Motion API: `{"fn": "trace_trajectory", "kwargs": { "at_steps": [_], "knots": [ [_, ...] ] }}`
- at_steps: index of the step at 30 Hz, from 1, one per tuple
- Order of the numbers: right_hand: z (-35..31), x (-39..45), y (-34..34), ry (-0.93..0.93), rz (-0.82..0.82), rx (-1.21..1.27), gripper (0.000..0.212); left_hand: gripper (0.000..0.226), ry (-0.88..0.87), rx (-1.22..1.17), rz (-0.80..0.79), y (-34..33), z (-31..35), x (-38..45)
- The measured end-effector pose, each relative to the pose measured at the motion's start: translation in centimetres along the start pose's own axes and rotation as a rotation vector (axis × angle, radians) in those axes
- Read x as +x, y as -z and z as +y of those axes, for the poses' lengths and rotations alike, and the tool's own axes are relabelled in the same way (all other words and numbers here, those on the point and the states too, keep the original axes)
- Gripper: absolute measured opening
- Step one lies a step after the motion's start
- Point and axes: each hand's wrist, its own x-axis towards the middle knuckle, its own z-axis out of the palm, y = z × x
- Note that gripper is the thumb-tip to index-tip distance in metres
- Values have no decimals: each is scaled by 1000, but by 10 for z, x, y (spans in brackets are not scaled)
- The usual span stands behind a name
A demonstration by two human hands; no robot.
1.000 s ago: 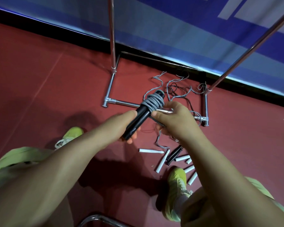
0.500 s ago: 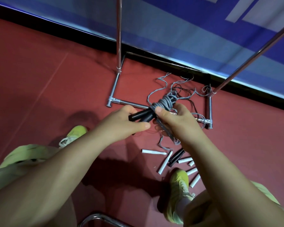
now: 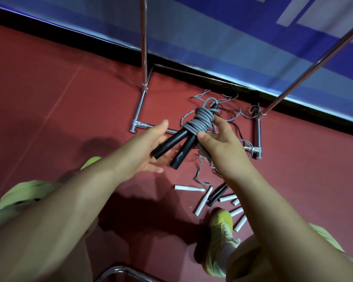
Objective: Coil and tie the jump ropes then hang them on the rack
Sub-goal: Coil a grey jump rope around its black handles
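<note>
1. Floor (image 3: 49, 94). Dark red sports surface meeting a blue padded wall (image 3: 232, 37). It serves as the working area, so loose gear lies where it was dropped, within reach of the standing person.

2. Rack (image 3: 144, 47). Chrome tube frame, two uprights rising out of view, base bars flat on the floor against the wall. The person stands facing it, presumably so that a finished bundle can go straight up; its hanging bar is out of view.

3. Left hand (image 3: 145, 151). Grip wide, fingers nearly straight, palm turned toward the handle ends from below and beside. I judge it is cupping to steady or receive them; contact cannot be confirmed.

4. Right hand (image 3: 218, 143). Grip holding the bundle: thumb on the near side of the coil, fingers round the far side. It carries the weight so the wraps stay tight.

5. Jump rope bundle (image 3: 200, 123). Grey cord wound several turns round itself, a small loop standing at the top end, held in the air above the rack's front base bar. Coiling looks done; the loop likely serves the tie or the hanging.

6. Black handles (image 3: 172, 146). A pair, splayed downward from the coil like legs, ends toward the left palm.

7. Loose ropes (image 3: 228, 115). Thin grey cords tangled on the floor inside the rack base, not yet coiled.

8. White handles (image 3: 189, 188). Several, scattered near the right shoe (image 3: 222, 231), with a black pair (image 3: 217, 193) among them.
</note>
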Motion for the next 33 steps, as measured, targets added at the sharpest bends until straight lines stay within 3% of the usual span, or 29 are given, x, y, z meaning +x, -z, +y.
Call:
{"fn": "trace_trajectory", "kwargs": {
  "at_steps": [4, 9, 14, 20, 25, 33],
  "knots": [
    [-4, -1, 0, 36, -51, 50, 48, 69, 148, -212, -228, 2, 1, -4],
    [-6, -3, -2, -23, -95, 49, 53, 63, 139, -179, -325, 0, 2, -6],
    [-8, -3, 3, -166, -131, -68, 34, 57, 109, -59, -254, -6, -1, -6],
    [-10, -2, 6, -188, -131, -238, 15, 61, 88, 23, -168, -8, -5, -2],
    [-3, 0, 7, -158, -86, -407, 27, 55, 25, 62, -24, -11, -8, 1],
    [-1, 0, 2, -182, -24, -231, 32, 31, -70, 308, 128, -9, -12, 5]
  ]
}}
